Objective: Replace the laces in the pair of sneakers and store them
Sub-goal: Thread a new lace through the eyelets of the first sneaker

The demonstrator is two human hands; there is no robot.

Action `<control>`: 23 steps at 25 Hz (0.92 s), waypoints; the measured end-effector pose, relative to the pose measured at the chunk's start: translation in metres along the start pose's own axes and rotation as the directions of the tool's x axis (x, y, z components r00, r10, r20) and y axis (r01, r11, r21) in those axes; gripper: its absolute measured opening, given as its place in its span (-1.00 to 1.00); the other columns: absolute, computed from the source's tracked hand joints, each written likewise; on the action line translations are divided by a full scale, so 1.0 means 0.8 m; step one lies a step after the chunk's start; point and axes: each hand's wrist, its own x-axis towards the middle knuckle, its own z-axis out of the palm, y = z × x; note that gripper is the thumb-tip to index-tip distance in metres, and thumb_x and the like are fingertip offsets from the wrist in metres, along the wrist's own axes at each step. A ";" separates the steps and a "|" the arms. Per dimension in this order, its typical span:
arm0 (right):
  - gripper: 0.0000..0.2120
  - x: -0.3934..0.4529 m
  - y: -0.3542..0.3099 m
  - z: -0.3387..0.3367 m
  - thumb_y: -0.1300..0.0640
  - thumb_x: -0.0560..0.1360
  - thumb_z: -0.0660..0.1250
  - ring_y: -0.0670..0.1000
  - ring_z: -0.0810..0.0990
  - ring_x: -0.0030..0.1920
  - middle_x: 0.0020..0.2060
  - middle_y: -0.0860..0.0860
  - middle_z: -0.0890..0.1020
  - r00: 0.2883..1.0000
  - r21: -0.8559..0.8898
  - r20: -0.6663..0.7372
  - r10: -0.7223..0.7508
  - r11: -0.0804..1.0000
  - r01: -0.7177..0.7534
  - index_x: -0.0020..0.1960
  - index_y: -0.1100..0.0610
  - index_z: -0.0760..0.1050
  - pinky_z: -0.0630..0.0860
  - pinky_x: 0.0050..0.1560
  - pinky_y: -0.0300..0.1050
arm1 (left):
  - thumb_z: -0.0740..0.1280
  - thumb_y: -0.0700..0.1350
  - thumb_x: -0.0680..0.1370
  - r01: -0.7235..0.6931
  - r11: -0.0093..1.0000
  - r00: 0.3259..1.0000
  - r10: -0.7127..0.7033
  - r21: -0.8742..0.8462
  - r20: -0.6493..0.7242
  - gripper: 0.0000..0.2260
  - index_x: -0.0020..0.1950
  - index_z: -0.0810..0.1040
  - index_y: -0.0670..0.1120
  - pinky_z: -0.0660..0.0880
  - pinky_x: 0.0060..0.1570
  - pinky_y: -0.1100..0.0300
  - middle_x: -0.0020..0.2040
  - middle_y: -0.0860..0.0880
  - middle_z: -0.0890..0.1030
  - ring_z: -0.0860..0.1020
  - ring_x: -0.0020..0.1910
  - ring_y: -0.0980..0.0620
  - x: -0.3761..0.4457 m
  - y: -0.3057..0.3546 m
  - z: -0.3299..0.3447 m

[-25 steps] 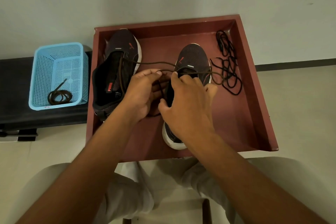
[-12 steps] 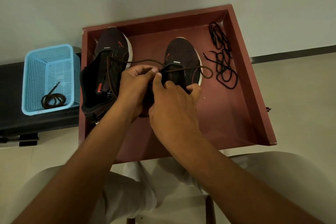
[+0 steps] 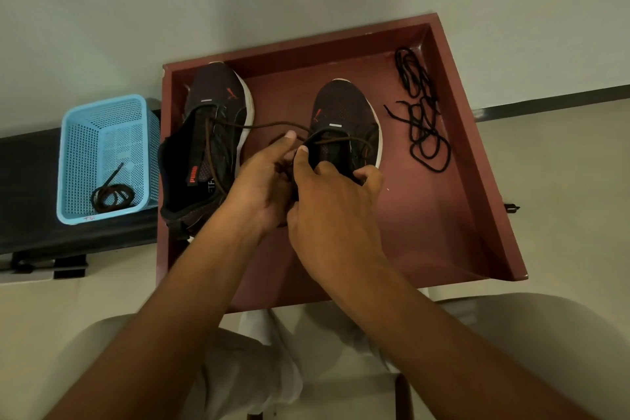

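Two dark sneakers with white soles stand in a red-brown tray [image 3: 477,201]. The left sneaker [image 3: 211,133] lies open against the tray's left wall. A brown lace [image 3: 272,126] runs from it across to the right sneaker [image 3: 344,112]. My left hand [image 3: 262,181] pinches this lace at the right sneaker's opening. My right hand [image 3: 334,211] grips the right sneaker's collar, thumb up beside the lace. Both hands hide the heel of that shoe.
Black laces [image 3: 422,119] lie tangled in the tray's far right corner. A light blue basket [image 3: 105,157] with a coiled brown lace [image 3: 112,196] sits on a black bench [image 3: 27,181] to the left. My knees in light trousers are below the tray.
The lace loop that hung past the right sneaker's right side has been drawn in over its opening. Both hands stay together at the shoe's collar.
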 end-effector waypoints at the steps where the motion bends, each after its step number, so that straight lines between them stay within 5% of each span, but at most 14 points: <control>1: -0.36 0.000 -0.001 -0.002 0.06 0.65 0.23 0.04 0.60 0.13 0.16 0.00 0.58 1.000 0.007 0.009 -0.005 1.000 0.005 0.66 0.08 0.07 0.09 0.42 0.13 | 0.41 -0.03 0.60 0.008 1.000 1.000 -0.008 0.002 0.011 -0.75 0.13 0.63 -0.20 0.66 -0.03 0.06 0.01 -0.13 0.69 0.69 0.00 -0.06 0.001 0.001 -0.001; 5: -0.35 0.000 0.000 -0.006 0.04 0.66 0.23 0.03 0.57 0.13 0.14 -0.01 0.57 0.999 -0.001 0.035 -0.022 1.000 0.022 0.66 0.08 0.05 0.10 0.43 0.12 | 0.45 -0.17 0.57 -0.106 0.994 0.994 0.106 0.019 0.005 -0.76 0.21 0.60 -0.18 0.64 -0.18 0.11 -0.05 -0.14 0.68 0.69 -0.13 -0.03 0.009 0.007 0.004; 9: -0.35 -0.001 0.000 -0.006 0.03 0.66 0.24 0.05 0.60 0.13 0.15 0.00 0.58 0.999 0.005 0.039 -0.021 1.000 0.021 0.66 0.06 0.06 0.13 0.45 0.12 | 0.38 -0.21 0.62 -0.248 0.948 0.963 0.264 0.199 -0.058 -0.90 0.09 0.60 -0.22 0.65 -0.21 0.10 -0.16 -0.15 0.68 0.68 -0.20 -0.03 0.004 0.005 0.008; 12: -0.36 0.000 0.000 -0.005 0.05 0.66 0.23 0.03 0.59 0.11 0.16 0.00 0.57 0.999 -0.008 0.031 -0.018 1.000 0.018 0.66 0.06 0.06 0.12 0.41 0.10 | 0.24 -0.17 0.71 -0.294 0.911 0.929 0.344 0.289 -0.138 -0.82 0.00 0.55 -0.22 0.65 -0.20 0.10 -0.21 -0.08 0.71 0.70 -0.22 -0.01 0.001 0.011 0.008; 16: -0.39 0.003 0.003 -0.002 0.09 0.65 0.22 0.01 0.58 0.08 0.13 0.00 0.58 1.000 0.001 0.019 -0.003 1.000 0.003 0.65 0.05 0.10 0.13 0.37 0.07 | 0.10 -0.15 0.76 -0.277 0.950 0.929 0.304 0.146 -0.214 -0.78 0.01 0.47 -0.18 0.64 -0.27 0.15 -0.32 -0.03 0.72 0.72 -0.29 0.04 -0.005 0.011 0.011; 23: -0.35 0.002 0.001 -0.009 0.07 0.65 0.24 0.02 0.57 0.13 0.14 -0.01 0.57 0.999 0.000 0.035 -0.029 1.000 0.029 0.66 0.06 0.06 0.15 0.39 0.07 | 0.37 -0.22 0.63 -0.141 0.986 0.989 0.145 0.090 -0.041 -0.93 -0.04 0.60 -0.18 0.62 -0.28 0.18 -0.26 -0.09 0.69 0.70 -0.27 0.02 -0.015 0.013 0.015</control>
